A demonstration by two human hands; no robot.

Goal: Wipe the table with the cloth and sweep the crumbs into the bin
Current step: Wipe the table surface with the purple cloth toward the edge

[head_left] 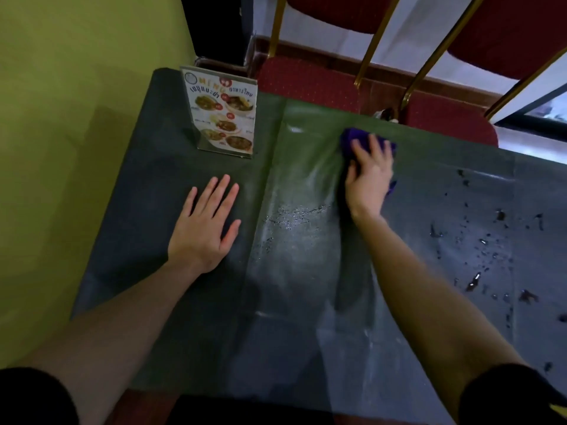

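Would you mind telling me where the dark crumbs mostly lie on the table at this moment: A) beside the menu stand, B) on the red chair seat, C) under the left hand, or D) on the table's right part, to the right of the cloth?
D: the dark crumbs are scattered over the right part of the table, to the right of the right hand pressing the purple cloth.

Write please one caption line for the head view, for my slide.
Right hand presses a purple cloth on the wet dark table; left hand rests flat near a menu stand.
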